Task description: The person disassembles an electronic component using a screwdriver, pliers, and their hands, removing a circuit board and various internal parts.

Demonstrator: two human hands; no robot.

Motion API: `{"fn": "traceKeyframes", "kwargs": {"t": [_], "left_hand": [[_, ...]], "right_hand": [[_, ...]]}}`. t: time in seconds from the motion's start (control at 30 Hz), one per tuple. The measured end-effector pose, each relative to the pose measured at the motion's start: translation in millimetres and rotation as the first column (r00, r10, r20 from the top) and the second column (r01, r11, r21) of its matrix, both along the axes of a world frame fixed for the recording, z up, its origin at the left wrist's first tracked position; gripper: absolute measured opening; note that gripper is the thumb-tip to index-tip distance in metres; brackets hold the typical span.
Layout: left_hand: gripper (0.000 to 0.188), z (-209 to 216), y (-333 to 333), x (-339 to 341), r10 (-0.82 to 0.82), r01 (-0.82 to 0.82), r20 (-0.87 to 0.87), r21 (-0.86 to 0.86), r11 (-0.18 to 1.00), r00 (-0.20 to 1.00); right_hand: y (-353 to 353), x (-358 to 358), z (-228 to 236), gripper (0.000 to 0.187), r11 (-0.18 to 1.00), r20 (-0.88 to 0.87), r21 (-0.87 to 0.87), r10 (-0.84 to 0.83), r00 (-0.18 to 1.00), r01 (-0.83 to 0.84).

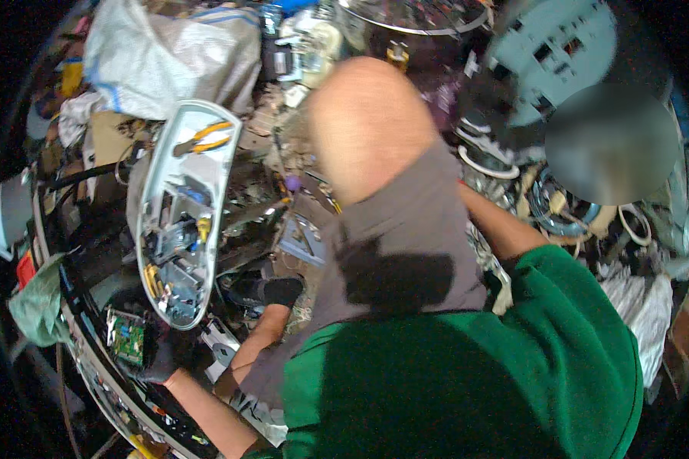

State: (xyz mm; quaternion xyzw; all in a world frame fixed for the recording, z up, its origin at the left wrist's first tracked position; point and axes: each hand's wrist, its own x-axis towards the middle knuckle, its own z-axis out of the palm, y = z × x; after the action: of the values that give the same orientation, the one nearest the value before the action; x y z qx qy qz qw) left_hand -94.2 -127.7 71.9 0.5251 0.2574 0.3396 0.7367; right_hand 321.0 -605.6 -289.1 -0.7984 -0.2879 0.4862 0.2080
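In a dark glove, my left hand [163, 362] is low on the left, closed at the lower edge of a green circuit board [129, 339]. The board is populated with small parts and a metal-coloured connector edge. Most of the fingers blend into the dark surroundings. My right forearm [505, 223] goes behind my raised knee, and the hand there is hidden. Next to my left hand lies a long pale tray-like shell [230, 153] holding orange-handled pliers [207, 139], yellow-handled tools and several loose parts.
A white woven sack [172, 53] lies at the far left. My shoe [264, 291] stands among scrap beyond the left forearm. Coiled cables [563, 203] and a pale blue-grey perforated panel [563, 53] are at the right. A curved dark rim [92, 336] runs along the left.
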Motion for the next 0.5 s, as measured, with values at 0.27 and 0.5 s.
{"fn": "traceKeyframes", "kwargs": {"t": [0.27, 0.5], "left_hand": [[0.078, 21, -14, -26, 0.086, -0.049, 0.193, -0.186, 0.981, 0.977], [0.064, 43, 5, -46, 0.32, -0.303, 0.116, -0.142, 0.942, 0.94]], "right_hand": [[44, 61, 149, 0.051, 0.829, 0.005, 0.278, -0.507, 0.862, 0.485], [159, 125, 317, 0.038, 0.665, 0.115, 0.722, -0.384, 0.916, 0.188]]}}
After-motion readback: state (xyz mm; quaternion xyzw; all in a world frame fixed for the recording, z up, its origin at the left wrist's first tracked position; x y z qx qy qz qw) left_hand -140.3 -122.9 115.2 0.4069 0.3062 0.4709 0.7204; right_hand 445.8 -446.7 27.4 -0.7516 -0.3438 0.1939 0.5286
